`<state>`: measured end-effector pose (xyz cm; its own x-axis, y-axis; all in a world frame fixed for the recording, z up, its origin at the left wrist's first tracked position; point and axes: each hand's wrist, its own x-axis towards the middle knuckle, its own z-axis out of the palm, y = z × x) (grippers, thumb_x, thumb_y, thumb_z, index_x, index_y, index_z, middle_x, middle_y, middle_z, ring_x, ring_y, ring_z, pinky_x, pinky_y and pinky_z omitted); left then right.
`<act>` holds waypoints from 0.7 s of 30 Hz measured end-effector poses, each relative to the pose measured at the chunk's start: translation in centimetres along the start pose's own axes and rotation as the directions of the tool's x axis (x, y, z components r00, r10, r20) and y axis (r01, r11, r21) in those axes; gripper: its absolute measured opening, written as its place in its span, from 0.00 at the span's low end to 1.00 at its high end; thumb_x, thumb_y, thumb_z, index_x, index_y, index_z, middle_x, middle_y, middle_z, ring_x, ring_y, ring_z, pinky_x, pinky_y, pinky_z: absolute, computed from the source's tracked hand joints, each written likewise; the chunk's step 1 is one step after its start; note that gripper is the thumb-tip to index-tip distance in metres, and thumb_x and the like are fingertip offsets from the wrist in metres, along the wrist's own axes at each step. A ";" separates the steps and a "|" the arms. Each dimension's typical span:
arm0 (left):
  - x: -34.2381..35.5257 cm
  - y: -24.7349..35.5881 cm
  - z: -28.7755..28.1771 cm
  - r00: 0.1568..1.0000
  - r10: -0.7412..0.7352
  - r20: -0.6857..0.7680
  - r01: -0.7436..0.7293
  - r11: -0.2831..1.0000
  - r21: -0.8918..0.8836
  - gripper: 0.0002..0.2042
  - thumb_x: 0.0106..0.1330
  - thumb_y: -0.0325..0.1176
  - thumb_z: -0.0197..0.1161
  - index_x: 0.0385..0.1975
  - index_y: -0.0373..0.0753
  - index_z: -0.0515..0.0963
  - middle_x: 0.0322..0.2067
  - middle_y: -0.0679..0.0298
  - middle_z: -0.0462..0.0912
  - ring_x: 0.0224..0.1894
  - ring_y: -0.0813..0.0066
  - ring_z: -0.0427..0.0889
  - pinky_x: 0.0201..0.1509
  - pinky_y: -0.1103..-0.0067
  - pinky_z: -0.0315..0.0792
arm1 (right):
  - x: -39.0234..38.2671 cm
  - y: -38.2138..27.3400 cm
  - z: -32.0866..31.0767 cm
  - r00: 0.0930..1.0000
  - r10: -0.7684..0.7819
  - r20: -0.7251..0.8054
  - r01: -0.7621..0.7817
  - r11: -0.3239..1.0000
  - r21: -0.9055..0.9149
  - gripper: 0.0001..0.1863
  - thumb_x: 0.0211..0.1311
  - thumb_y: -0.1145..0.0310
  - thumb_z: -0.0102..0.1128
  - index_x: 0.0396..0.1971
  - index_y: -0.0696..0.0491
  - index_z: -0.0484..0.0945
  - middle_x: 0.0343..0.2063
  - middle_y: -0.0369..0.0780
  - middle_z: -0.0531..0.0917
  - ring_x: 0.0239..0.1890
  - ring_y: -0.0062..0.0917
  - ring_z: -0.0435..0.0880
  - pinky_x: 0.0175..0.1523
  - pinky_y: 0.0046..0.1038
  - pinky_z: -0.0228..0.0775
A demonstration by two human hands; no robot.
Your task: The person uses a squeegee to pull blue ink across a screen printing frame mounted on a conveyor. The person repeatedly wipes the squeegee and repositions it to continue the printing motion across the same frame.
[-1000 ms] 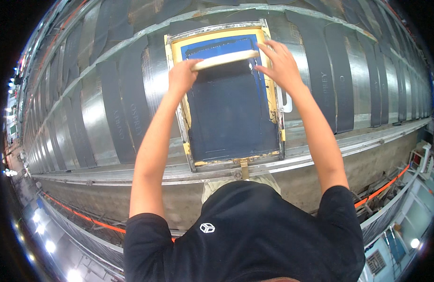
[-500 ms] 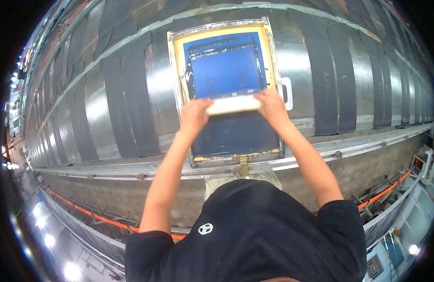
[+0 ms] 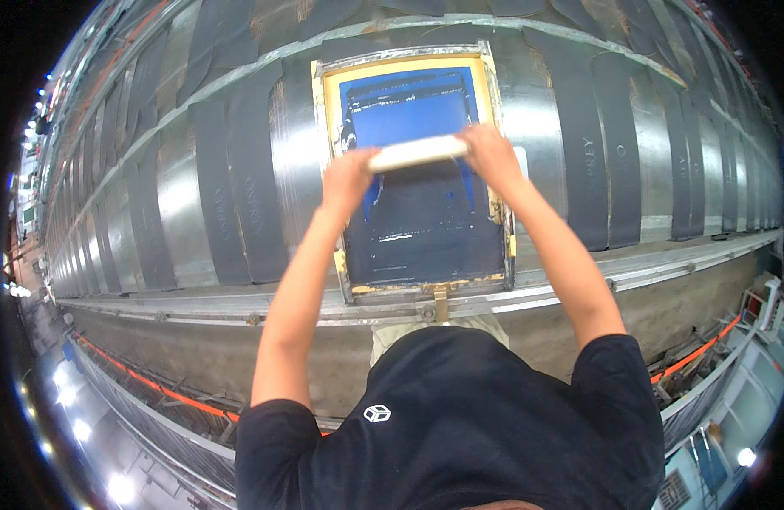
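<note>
A long pale squeegee [image 3: 419,153] lies crosswise over a screen printing frame [image 3: 400,53], its right end slightly farther from me. My left hand [image 3: 348,180] is closed around its left end, and my right hand [image 3: 494,160] grips the right end. Beyond the squeegee the mesh [image 3: 400,121] shows blue inside a yellow border, with dark ink streaks near the far edge. On the near side the screen is covered with dark ink [image 3: 434,225]. The squeegee's lower edge is hidden, so I cannot tell whether it touches the mesh.
Under the frame runs a long shiny metal table [image 3: 294,144] with dark fabric pieces [image 3: 611,153] laid in strips. A metal rail [image 3: 570,283] follows its near edge. A white object [image 3: 522,160] shows beside my right hand. Orange strips [image 3: 162,381] run behind me on both sides.
Both hands have moved away from me with the squeegee, toward the frame's far end. More of the dark near area now shows, and the squeegee slants more.
</note>
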<state>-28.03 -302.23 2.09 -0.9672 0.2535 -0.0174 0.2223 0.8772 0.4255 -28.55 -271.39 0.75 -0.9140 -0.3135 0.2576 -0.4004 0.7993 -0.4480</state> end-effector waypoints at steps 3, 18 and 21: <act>9.5 -1.1 -1.8 0.997 -0.041 0.072 0.038 0.998 0.040 0.17 0.57 0.31 0.68 0.47 0.54 0.87 0.40 0.58 0.88 0.43 0.57 0.87 0.48 0.67 0.80 | 8.5 4.6 0.6 0.994 0.057 0.098 -0.055 0.998 -0.030 0.12 0.53 0.66 0.72 0.38 0.50 0.86 0.38 0.42 0.85 0.48 0.39 0.82 0.53 0.41 0.76; 6.5 0.9 -1.7 0.982 -0.051 0.180 0.038 0.997 0.070 0.18 0.54 0.26 0.68 0.44 0.53 0.88 0.41 0.63 0.88 0.45 0.58 0.85 0.50 0.66 0.79 | 3.1 3.3 1.8 0.969 0.214 0.123 -0.217 0.976 0.017 0.16 0.47 0.70 0.75 0.39 0.51 0.87 0.39 0.42 0.86 0.47 0.41 0.82 0.55 0.39 0.75; -2.4 1.6 0.1 0.994 -0.015 0.104 0.018 0.999 -0.029 0.17 0.53 0.24 0.67 0.42 0.50 0.88 0.40 0.66 0.88 0.45 0.61 0.85 0.47 0.66 0.78 | -4.5 -1.1 0.6 0.980 0.171 0.105 -0.181 0.979 0.097 0.20 0.43 0.78 0.72 0.41 0.52 0.85 0.42 0.40 0.84 0.49 0.39 0.80 0.55 0.37 0.75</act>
<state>-25.37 -301.35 2.69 -0.9525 0.2810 -0.1177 0.2008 0.8697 0.4509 -24.01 -271.16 -0.37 -0.9707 -0.2245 0.0858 -0.2328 0.7896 -0.5678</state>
